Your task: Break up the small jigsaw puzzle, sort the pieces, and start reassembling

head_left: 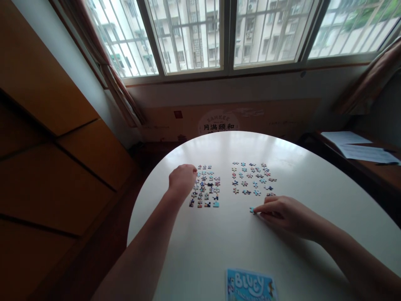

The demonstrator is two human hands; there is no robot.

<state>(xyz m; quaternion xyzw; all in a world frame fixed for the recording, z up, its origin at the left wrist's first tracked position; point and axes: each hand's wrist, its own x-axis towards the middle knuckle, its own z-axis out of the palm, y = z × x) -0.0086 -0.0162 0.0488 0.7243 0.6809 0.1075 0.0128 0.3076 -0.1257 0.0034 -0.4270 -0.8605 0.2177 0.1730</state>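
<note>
My left hand (182,177) is closed at the upper left corner of the left group of puzzle pieces (203,184); what its fingers hold, if anything, is hidden. My right hand (277,211) has a fingertip on a light blue puzzle piece (252,210), which lies on the white table just below the right group of puzzle pieces (244,184). Its other fingers are curled under the palm. Both groups lie in rough rows, with a gap between them.
The round white table (200,251) carries a blue Bluey box or booklet (250,286) at its near edge. To the right, papers (360,152) and a pen (387,163) lie on a brown desk. Windows (191,37) stand beyond, an orange-brown cabinet (84,175) at the left.
</note>
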